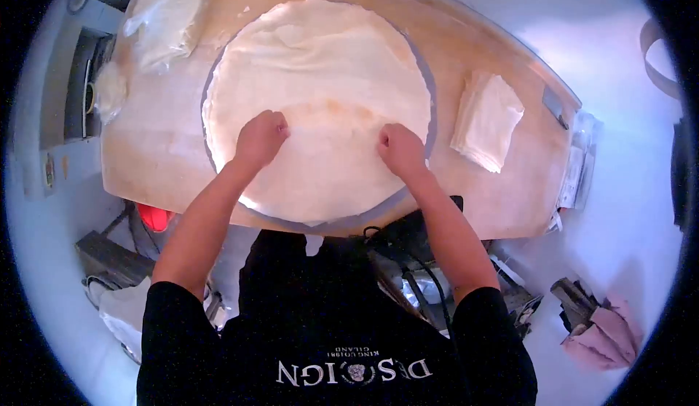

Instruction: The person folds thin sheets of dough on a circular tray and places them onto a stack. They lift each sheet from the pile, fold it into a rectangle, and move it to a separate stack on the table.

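Note:
A wide stack of thin round dough sheets (313, 49) lies on a round grey plate (431, 93), whose rim shows around it. My left hand (263, 136) is closed at the left of the stack, and my right hand (400, 147) is closed at the right. Between them runs the curved, slightly browned edge of a top dough sheet (328, 158), which both fists appear to grip. The fingertips are mostly hidden beneath the hands. Wrinkles cross the far part of the stack.
Folded dough sheets (488, 120) sit in a pile on the wooden table (502, 202) at the right. Plastic-wrapped dough sheets (171, 16) lie at the back left, with a smaller plastic bag (109, 91) near the left edge. A pink cloth (608, 339) is at lower right.

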The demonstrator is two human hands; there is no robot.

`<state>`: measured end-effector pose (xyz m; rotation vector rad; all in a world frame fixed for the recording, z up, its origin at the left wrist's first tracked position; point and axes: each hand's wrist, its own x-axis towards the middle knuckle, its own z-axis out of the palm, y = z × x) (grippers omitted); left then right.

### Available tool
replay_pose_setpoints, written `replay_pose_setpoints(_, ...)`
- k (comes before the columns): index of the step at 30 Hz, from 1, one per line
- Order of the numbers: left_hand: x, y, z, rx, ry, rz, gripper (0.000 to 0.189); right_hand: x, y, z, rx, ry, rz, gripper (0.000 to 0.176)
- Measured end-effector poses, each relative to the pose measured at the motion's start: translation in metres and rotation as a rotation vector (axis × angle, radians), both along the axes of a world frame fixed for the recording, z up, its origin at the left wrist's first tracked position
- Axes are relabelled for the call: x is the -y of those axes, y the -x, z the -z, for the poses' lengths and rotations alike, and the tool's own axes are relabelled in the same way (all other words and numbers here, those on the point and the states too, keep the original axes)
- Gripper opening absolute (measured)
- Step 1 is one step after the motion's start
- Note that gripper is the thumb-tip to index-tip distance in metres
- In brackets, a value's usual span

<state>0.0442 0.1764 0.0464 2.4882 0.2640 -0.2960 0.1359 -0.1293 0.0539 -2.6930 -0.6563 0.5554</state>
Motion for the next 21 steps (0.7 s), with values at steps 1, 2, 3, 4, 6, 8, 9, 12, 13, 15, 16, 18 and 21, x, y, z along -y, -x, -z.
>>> replay_pose_setpoints(1, 0.0, -0.003, -0.002, -0.002, 0.0, 0.003, 0.014, -0.001, -0.005, -0.001, -0.002, 0.0, 0.003, 0.014)
replay_pose_setpoints(2, 0.001, -0.006, -0.003, 0.025, -0.021, -0.009, 0.014, -0.001, -0.011, -0.003, -0.042, 0.011, 0.076, 0.013)
replay_pose_setpoints(3, 0.003, -0.01, -0.005, 0.052, -0.041, -0.021, 0.015, -0.001, -0.015, -0.004, -0.083, 0.023, 0.148, 0.013)
replay_pose_setpoints(4, 0.005, -0.012, -0.002, 0.05, -0.04, -0.018, 0.015, -0.001, -0.016, -0.003, -0.084, 0.025, 0.152, 0.013)
replay_pose_setpoints(6, 0.01, -0.017, 0.004, 0.105, -0.04, -0.053, 0.009, 0.001, -0.016, -0.001, -0.053, -0.046, 0.187, 0.012)
replay_pose_setpoints(8, 0.013, -0.021, 0.011, 0.103, -0.113, -0.031, 0.009, 0.009, -0.017, 0.005, 0.125, -0.199, 0.192, 0.013)
replay_pose_setpoints(9, 0.014, -0.02, 0.015, 0.096, -0.185, -0.011, 0.012, 0.015, -0.015, 0.008, 0.297, -0.349, 0.194, 0.015)
replay_pose_setpoints(12, 0.029, -0.016, -0.006, 0.4, -0.225, -0.034, 0.021, 0.067, -0.01, 0.014, 0.194, -0.319, 0.454, 0.029)
replay_pose_setpoints(13, 0.037, -0.013, -0.009, 0.399, -0.223, -0.032, 0.021, 0.089, -0.006, 0.019, 0.194, -0.317, 0.456, 0.029)
replay_pose_setpoints(15, 0.054, 0.0, -0.015, 0.477, -0.209, 0.079, 0.028, 0.126, 0.008, 0.033, -0.329, -0.544, 0.638, 0.04)
replay_pose_setpoints(16, 0.067, 0.009, -0.014, 0.424, -0.131, 0.138, 0.029, 0.132, 0.018, 0.04, -0.329, -0.544, 0.636, 0.04)
replay_pose_setpoints(18, 0.094, 0.028, -0.019, 0.231, 0.003, 0.273, 0.036, 0.141, 0.033, 0.048, -0.48, -0.678, 0.546, 0.045)
replay_pose_setpoints(21, 0.136, 0.059, -0.012, 0.1, 0.046, 0.408, 0.067, 0.137, 0.035, 0.036, -0.526, -0.543, 0.378, 0.044)
